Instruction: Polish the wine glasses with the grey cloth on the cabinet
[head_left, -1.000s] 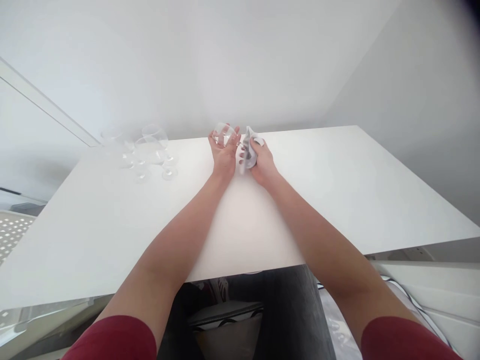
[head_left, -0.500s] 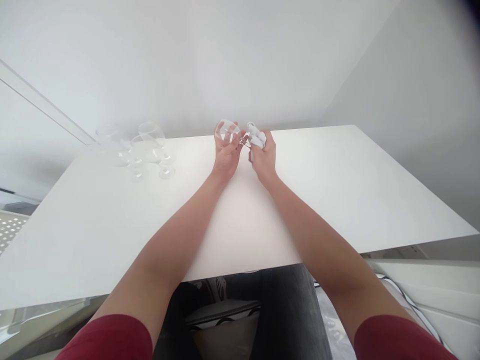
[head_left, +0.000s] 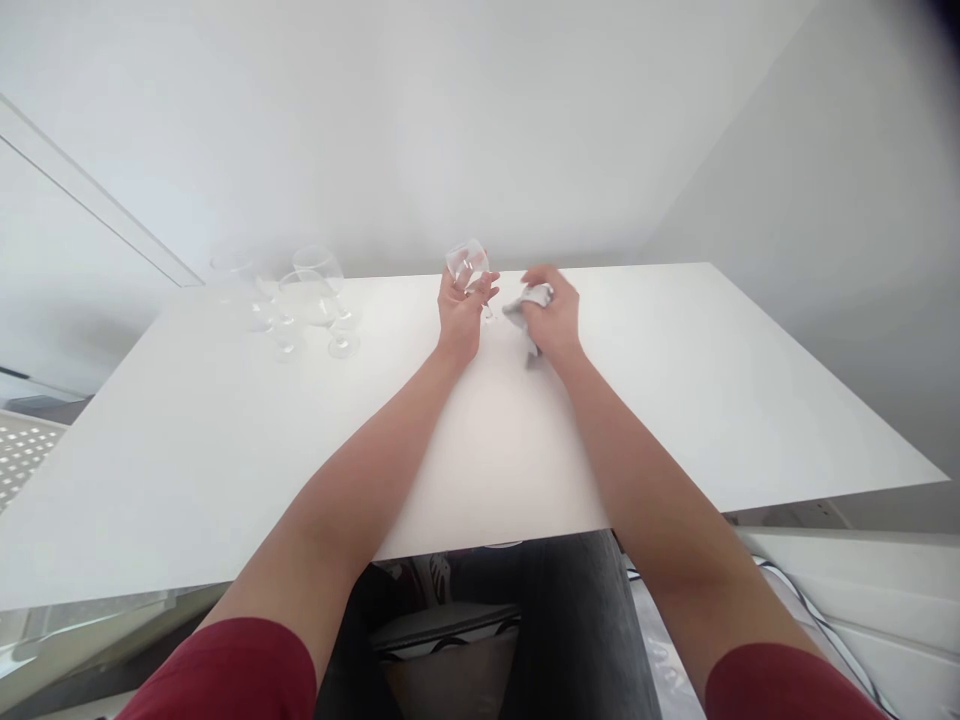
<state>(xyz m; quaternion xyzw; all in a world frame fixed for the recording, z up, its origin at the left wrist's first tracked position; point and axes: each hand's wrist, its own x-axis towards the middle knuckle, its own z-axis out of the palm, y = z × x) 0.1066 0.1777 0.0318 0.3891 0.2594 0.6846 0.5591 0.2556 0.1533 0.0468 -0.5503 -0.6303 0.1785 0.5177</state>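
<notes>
Near the table's back edge, my left hand (head_left: 463,312) is closed around a clear wine glass (head_left: 466,262). Its bowl tilts up and away, and part of the stem is hidden by my fingers. To the right, my right hand (head_left: 553,310) grips a crumpled greyish-white cloth (head_left: 534,296), one end of which hangs below the fingers. A gap separates the cloth from the glass. On the left of the table stand several more clear stemmed glasses (head_left: 307,300), close together and partly overlapping in view.
The white table (head_left: 480,450) reaches back to a pale wall (head_left: 450,130), with a grey wall (head_left: 862,200) on the right. White perforated material (head_left: 22,455) shows past the left edge. My legs (head_left: 585,620) are under the front edge.
My right hand has drawn the cloth away from the glass stem, to the right and nearer me. The glass in my left hand has turned more upright.
</notes>
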